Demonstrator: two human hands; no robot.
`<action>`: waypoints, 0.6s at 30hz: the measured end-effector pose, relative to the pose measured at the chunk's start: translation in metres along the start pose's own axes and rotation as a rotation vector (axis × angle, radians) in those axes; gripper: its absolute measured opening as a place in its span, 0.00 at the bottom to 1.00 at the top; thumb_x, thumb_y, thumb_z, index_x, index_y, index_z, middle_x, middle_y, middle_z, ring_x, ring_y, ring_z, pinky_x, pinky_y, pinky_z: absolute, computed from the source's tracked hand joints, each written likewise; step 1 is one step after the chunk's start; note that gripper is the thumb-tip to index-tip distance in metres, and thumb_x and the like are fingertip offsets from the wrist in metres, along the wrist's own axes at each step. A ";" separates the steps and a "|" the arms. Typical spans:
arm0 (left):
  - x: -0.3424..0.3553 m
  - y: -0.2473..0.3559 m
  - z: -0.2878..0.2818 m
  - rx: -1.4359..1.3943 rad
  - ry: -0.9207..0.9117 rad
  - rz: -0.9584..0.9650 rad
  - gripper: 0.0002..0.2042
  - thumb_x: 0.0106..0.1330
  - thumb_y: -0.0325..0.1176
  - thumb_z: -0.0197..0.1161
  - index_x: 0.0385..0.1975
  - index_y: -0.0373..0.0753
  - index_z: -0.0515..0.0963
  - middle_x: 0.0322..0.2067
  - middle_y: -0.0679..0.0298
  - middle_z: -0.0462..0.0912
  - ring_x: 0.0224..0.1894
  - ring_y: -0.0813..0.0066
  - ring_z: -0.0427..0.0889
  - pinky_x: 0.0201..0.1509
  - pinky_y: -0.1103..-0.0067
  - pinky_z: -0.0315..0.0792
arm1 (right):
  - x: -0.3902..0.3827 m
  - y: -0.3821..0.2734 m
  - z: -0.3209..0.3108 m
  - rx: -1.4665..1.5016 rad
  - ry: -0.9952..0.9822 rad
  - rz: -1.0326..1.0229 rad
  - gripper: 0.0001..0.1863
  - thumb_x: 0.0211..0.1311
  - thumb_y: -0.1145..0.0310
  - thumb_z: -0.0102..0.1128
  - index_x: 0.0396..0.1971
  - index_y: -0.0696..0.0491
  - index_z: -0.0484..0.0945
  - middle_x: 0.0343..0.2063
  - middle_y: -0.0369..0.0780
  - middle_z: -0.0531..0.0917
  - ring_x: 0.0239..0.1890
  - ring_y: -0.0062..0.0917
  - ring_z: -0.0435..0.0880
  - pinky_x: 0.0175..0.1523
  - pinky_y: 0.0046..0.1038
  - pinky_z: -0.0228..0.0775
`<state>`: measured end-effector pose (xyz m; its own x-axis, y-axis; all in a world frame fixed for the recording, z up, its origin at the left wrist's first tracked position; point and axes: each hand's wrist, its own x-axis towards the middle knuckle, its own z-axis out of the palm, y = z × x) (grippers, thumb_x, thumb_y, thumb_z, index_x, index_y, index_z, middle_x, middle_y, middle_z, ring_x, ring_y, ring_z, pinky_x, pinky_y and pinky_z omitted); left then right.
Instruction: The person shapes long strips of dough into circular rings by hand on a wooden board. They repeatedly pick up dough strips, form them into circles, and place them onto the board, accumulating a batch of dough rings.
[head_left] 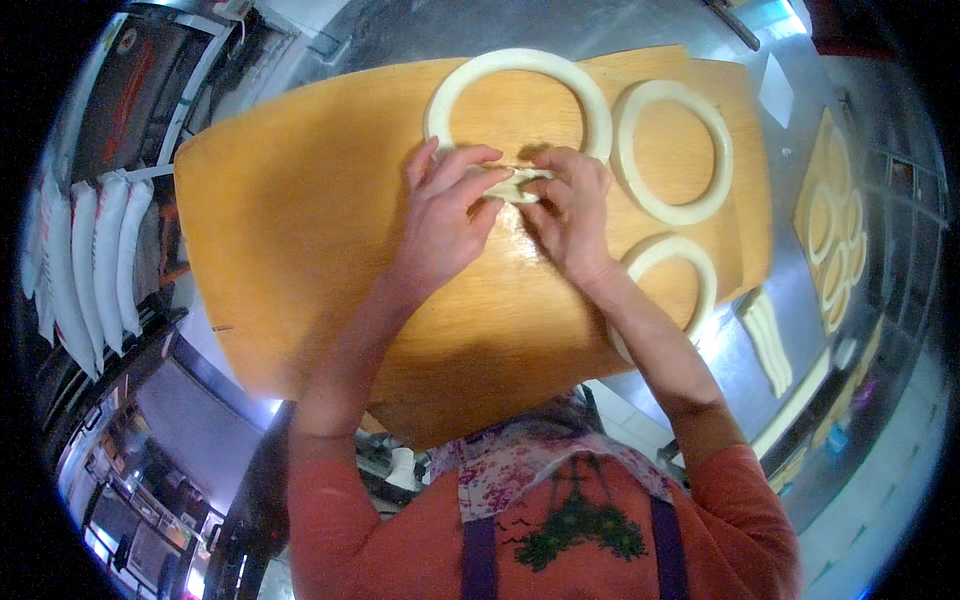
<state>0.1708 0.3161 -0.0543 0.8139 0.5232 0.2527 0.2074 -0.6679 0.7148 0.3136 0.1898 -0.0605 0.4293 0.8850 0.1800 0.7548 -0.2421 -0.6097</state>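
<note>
A large pale dough ring (pixel 520 63) lies on a wooden board (pixel 300 230), toward its far side. Both hands meet at the near part of this ring. With bent fingers, my left hand (pixel 445 210) grips the dough from the left. Opposite it, my right hand (pixel 570 210) pinches the same stretch of dough from the right. Between the fingertips the dough looks flattened and uneven; the fingers hide part of it. Right of the hands lies a second dough ring (pixel 722 150). A third dough ring (pixel 706 290) sits nearer, partly hidden by my right forearm.
Pale dough strips (pixel 766 342) lie on the metal table (pixel 735 350) to the right. Farther right, another board (pixel 806 190) bears several smaller dough rings. White sacks (pixel 85 260) stand at the left. A white blade-shaped piece (pixel 775 90) lies at the far right.
</note>
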 end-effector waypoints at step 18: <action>-0.005 -0.004 0.004 -0.014 0.030 -0.019 0.13 0.57 0.26 0.66 0.43 0.42 0.83 0.48 0.66 0.82 0.55 0.69 0.77 0.72 0.60 0.51 | -0.003 0.016 -0.001 -0.027 -0.019 -0.018 0.12 0.44 0.72 0.74 0.33 0.54 0.86 0.48 0.36 0.80 0.54 0.33 0.72 0.62 0.34 0.62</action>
<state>0.1687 0.3138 -0.0609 0.7930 0.5518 0.2581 0.2153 -0.6502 0.7286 0.3249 0.1827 -0.0702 0.4059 0.8968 0.1761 0.7758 -0.2362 -0.5851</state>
